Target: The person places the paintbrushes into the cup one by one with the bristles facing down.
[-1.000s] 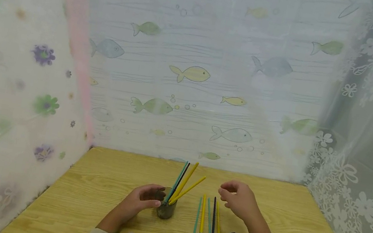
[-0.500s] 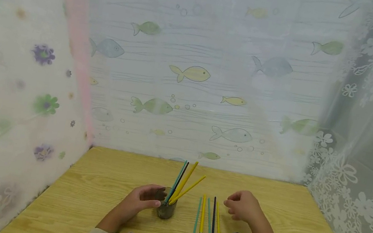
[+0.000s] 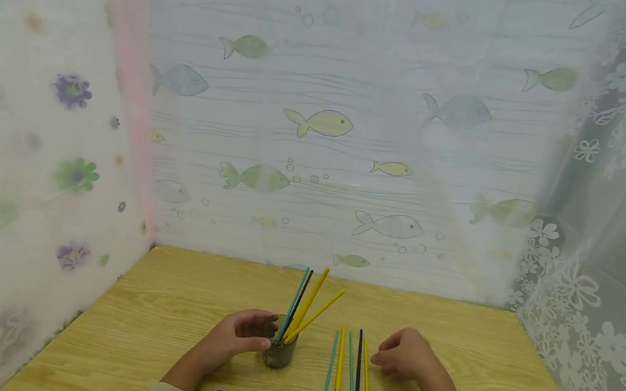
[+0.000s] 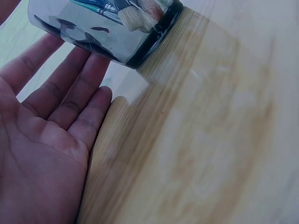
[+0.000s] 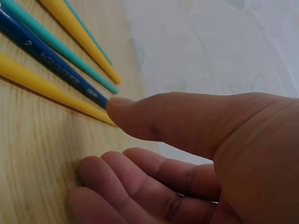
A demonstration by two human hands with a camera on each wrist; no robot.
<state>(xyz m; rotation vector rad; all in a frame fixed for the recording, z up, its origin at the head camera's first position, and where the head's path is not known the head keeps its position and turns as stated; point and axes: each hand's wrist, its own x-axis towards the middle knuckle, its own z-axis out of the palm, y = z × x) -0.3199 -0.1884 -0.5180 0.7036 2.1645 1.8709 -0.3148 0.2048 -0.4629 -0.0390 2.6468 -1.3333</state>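
My left hand (image 3: 234,339) holds a small see-through dark cup (image 3: 278,357), its thumb at the near side and its fingers reaching behind. Several paintbrushes stand in the cup handle-up, among them a thick yellow brush (image 3: 309,303), a dark one and a teal one; their bristles (image 4: 135,18) show through the wall in the left wrist view. Beside the row of brushes on the table hovers my right hand (image 3: 405,357), loosely curled around nothing. Nearest to it lie a yellow brush (image 3: 366,379) and a dark blue brush (image 5: 51,58) with printed lettering.
Further left in the row lie a teal brush (image 3: 351,370), a thicker yellow brush (image 3: 340,368) and another teal brush (image 3: 328,373), bristles toward me. The wood-grain table (image 3: 179,277) ends at a fish-patterned sheet (image 3: 308,223), with flowered sheets on both sides.
My right hand has drawn back a little toward me and to the right, low beside the brushes. Handles in the cup have tipped slightly left; the left hand has stayed in place.
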